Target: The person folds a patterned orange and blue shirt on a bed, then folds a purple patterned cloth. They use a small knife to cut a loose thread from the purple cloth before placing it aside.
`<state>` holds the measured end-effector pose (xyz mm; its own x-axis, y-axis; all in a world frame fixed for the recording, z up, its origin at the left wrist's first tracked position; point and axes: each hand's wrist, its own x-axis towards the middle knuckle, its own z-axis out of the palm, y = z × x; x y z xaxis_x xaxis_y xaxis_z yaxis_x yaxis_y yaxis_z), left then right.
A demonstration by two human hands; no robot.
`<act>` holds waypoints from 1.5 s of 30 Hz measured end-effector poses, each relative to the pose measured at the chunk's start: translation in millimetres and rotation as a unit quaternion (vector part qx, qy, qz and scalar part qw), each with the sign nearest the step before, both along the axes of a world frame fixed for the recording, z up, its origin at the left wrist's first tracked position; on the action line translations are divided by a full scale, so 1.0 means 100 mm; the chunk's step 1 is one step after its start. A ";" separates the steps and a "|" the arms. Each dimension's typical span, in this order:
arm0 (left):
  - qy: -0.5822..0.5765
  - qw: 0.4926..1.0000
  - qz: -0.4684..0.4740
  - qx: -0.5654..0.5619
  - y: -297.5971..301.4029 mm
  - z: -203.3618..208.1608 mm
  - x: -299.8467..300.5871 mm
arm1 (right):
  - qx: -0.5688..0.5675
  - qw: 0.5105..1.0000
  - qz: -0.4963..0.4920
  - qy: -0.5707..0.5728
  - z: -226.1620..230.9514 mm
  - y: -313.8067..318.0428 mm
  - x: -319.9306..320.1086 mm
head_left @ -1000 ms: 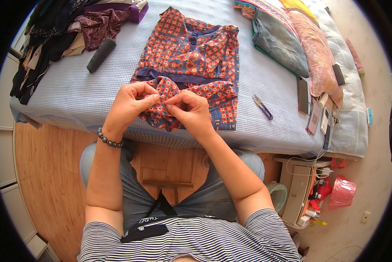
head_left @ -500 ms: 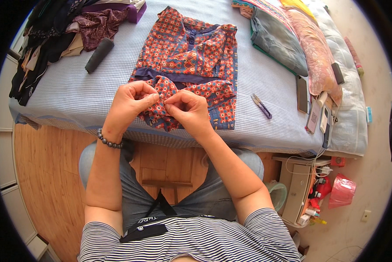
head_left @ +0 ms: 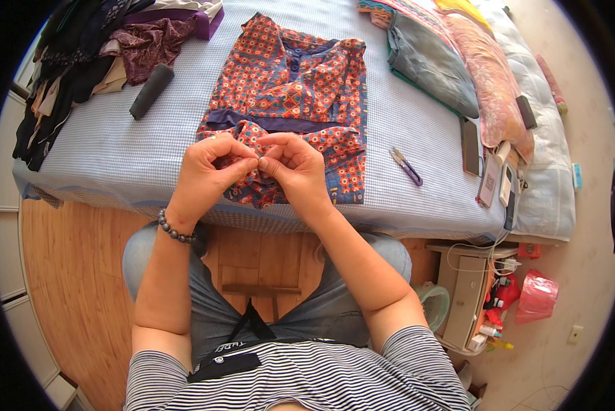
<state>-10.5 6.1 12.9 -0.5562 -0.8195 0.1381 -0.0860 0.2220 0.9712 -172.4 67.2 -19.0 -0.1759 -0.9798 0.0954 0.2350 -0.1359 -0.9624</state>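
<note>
A red and blue patterned garment (head_left: pixel 321 85) with a dark blue buttoned neckline lies on the bed, its lower part bunched up near the edge. My left hand (head_left: pixel 211 171), with a dark bead bracelet at the wrist, pinches thumb against index finger over the bunched cloth. Facing it, my right hand (head_left: pixel 299 175) is in a similar pinch, and the fingertips of both hands meet. Whatever is between them is too small to make out. Thread snips (head_left: pixel 407 167) with purple handles lie to the right of the garment.
Checked cloth covers the bed (head_left: pixel 81 161). A dark cylinder (head_left: pixel 151 92) and piled dark clothes (head_left: pixel 74 75) lie left. Right are folded jeans (head_left: pixel 430 65), a pink pillow (head_left: pixel 489 89), a phone (head_left: pixel 470 147) and other devices with cables. A small cabinet (head_left: pixel 466 294) stands below right.
My hands have drawn together, so that the fingertips now touch; before, a small gap separated them over the cloth. The right fingers have lifted and arched more.
</note>
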 end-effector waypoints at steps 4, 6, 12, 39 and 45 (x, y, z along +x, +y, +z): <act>-0.005 0.999 -0.012 -0.040 -0.02 0.01 -0.01 | 0.016 0.998 0.044 -0.032 0.01 -0.02 -0.04; -0.013 0.998 -0.013 -0.057 -0.03 0.00 0.00 | 0.013 0.997 0.060 -0.037 0.05 -0.03 -0.07; -0.045 0.998 -0.027 -0.039 -0.02 0.00 0.01 | 0.025 0.998 0.057 0.010 0.06 -0.03 -0.04; -0.010 0.994 -0.022 0.109 -0.07 -0.03 0.04 | 0.012 0.955 -0.039 -0.295 0.19 -0.08 -0.35; -0.007 0.990 -0.021 0.140 -0.12 -0.07 0.08 | -0.001 0.958 -0.054 -0.280 0.10 -0.08 -0.16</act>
